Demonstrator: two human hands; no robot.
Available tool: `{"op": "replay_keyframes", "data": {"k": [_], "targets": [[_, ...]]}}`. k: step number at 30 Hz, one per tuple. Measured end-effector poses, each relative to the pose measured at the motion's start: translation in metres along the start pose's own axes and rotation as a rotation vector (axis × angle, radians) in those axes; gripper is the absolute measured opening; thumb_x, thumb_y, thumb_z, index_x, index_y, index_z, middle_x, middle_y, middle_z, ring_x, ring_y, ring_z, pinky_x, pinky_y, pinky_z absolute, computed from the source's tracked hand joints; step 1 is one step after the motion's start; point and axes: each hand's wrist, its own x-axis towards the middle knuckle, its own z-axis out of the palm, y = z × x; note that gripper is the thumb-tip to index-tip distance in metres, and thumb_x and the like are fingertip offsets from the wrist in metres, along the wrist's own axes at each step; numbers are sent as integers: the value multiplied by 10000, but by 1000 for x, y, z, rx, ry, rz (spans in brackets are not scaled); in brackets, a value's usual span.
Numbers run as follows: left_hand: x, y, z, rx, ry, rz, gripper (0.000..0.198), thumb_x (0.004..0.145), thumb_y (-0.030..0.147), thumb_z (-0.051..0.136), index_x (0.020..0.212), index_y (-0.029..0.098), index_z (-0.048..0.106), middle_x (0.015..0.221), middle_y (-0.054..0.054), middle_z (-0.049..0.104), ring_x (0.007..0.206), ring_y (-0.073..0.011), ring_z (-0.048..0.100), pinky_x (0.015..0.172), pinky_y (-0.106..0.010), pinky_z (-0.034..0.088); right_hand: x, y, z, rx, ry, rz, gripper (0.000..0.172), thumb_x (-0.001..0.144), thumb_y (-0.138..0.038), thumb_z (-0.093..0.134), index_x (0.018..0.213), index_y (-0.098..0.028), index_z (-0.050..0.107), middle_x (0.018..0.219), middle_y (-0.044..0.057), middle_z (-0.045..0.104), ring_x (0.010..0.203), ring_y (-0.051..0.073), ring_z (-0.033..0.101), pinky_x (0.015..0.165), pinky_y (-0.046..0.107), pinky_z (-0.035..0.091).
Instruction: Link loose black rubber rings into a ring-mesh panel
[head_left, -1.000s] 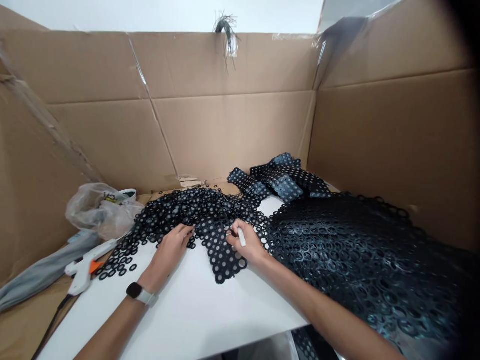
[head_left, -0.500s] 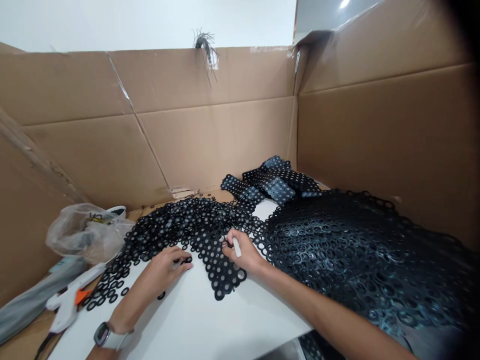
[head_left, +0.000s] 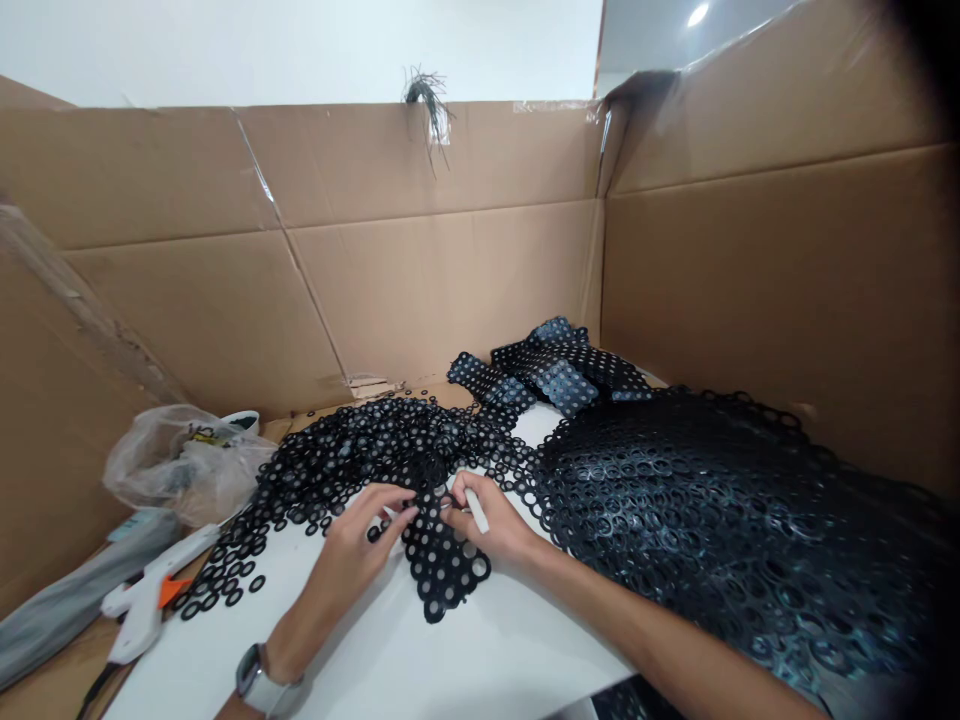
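Observation:
A sheet of joined black rings (head_left: 442,575) lies on the white board (head_left: 360,640), narrowing to a corner at the front. At its left edge, my left hand (head_left: 367,530) is closed in a pinch on a small black ring, and another black ring (head_left: 375,533) shows beneath the fingers. My right hand (head_left: 491,520) grips a slim white pen-like tool (head_left: 476,510) over the upper right part of the sheet. The tool's tip is hidden by the fingers. Behind both hands spreads a heap of loose black rings (head_left: 360,440).
A large pile of black ring mesh (head_left: 712,500) fills the right side. Folded ring sheets (head_left: 555,365) lie at the back. To the left are a white glue gun (head_left: 150,600), a clear plastic bag (head_left: 187,470) and a grey bundle (head_left: 82,600). Cardboard walls (head_left: 450,270) surround everything.
My left hand has moved right with its ring and now meets the left edge of the ring sheet. My right hand stays near the sheet with the white tool. The view has shifted slightly.

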Motion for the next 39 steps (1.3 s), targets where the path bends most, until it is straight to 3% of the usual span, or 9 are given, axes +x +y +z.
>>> {"op": "replay_keyframes", "data": {"k": [4,10,14,18,22,26,29,33,39], "targets": [[-5,6,17,-3,-68,105,251,1118,277,645,1325,304,786,1258,-75,782,1149,-233,776,982,-356,654,-4,-5,3,7,-23,-14,272,893,-317,691,846,-263,429,786,-51,502,718,172,475,683,291,368],[-10,-1,17,-25,-88,120,274,1124,322,638,1333,316,814,1254,-76,811,1117,-238,787,979,-369,658,-6,-1,3,13,-41,-12,302,907,-318,727,849,-257,437,807,-44,502,770,183,464,729,301,369],[-8,-5,22,-79,-38,-188,330,1102,503,631,1122,282,875,1118,-62,853,994,-240,811,908,-359,667,-8,-4,3,23,-74,4,300,908,-315,726,840,-255,440,815,-41,511,770,181,475,733,303,372],[-7,-37,10,5,94,-441,498,1107,584,530,1194,205,840,979,-79,858,746,-227,787,692,-334,648,-8,-4,2,3,-73,38,267,907,-284,705,854,-255,445,835,-36,551,771,180,491,732,302,375],[-9,-74,-21,176,207,-499,550,1006,608,614,1307,193,815,1259,-152,813,989,-314,773,943,-463,622,-7,-2,0,-12,-52,59,251,893,-272,695,859,-258,447,833,-36,572,751,177,500,709,295,364],[-4,-78,-42,204,130,-402,510,1003,635,650,1269,238,828,1293,-128,804,1167,-330,722,1050,-463,561,-2,3,-4,-15,-13,47,242,876,-279,705,851,-255,466,873,-20,610,816,193,562,760,307,404],[0,-64,-42,152,-49,-271,400,987,654,713,1102,309,880,1164,-63,840,1121,-291,732,1030,-410,556,1,7,-5,-17,21,52,247,871,-303,704,842,-255,464,872,-16,620,810,192,575,743,300,417],[-1,-45,-32,119,-255,-143,254,966,567,799,1043,345,894,1019,-29,845,974,-256,745,880,-357,573,4,13,-6,-32,66,50,250,843,-304,727,831,-249,483,861,-10,629,832,201,596,745,296,430],[-3,-34,-23,115,-218,-85,200,1056,421,706,947,280,795,955,-15,808,929,-242,747,852,-358,569,3,13,-6,-42,61,48,221,842,-275,716,835,-245,497,851,-14,622,785,189,560,726,293,404]]}}
